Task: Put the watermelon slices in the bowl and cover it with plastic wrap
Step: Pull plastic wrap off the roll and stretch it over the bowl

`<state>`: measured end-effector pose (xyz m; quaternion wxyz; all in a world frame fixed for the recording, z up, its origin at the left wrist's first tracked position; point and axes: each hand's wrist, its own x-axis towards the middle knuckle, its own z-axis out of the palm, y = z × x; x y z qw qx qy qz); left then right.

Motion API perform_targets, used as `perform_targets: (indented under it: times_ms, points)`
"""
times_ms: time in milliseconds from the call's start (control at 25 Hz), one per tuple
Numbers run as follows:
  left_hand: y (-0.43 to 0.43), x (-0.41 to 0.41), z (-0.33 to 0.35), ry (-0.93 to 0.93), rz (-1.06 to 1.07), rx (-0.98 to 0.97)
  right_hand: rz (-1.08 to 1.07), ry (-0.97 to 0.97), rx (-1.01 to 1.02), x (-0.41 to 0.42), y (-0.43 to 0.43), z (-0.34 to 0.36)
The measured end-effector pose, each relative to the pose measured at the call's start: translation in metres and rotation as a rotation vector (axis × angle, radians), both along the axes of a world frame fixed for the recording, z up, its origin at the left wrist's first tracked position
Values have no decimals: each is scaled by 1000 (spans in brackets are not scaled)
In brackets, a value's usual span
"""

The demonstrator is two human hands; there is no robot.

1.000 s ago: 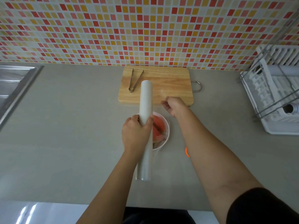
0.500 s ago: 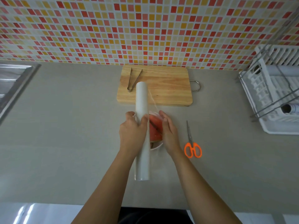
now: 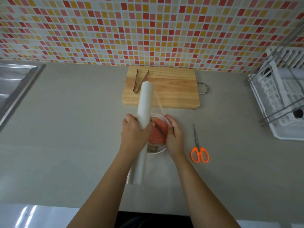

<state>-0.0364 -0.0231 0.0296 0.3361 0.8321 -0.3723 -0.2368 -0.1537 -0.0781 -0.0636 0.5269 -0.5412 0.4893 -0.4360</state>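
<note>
A white bowl [image 3: 158,151] with red watermelon slices [image 3: 158,131] stands on the grey counter, between my hands. My left hand [image 3: 134,131] grips a long white roll of plastic wrap [image 3: 144,102] lying over the bowl's left side. A clear sheet of wrap [image 3: 160,105] stretches from the roll toward my right hand [image 3: 173,134]. My right hand rests against the bowl's right rim with curled fingers, holding the film there. Both hands hide much of the bowl.
A wooden cutting board [image 3: 169,89] with metal tongs [image 3: 139,81] lies behind the bowl. Orange-handled scissors [image 3: 199,149] lie to the right. A white dish rack [image 3: 281,99] stands at far right, a steel sink [image 3: 14,86] at far left.
My right hand came back from near the cutting board to the bowl's right rim, drawing the film over the bowl. The roll and left hand stayed almost still.
</note>
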Motion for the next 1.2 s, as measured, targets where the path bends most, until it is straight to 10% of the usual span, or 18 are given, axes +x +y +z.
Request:
perform_targets:
  times_ms: [1200]
  points:
    - [-15, 34, -33, 553, 23, -12, -105, 42, 100, -30, -36, 3]
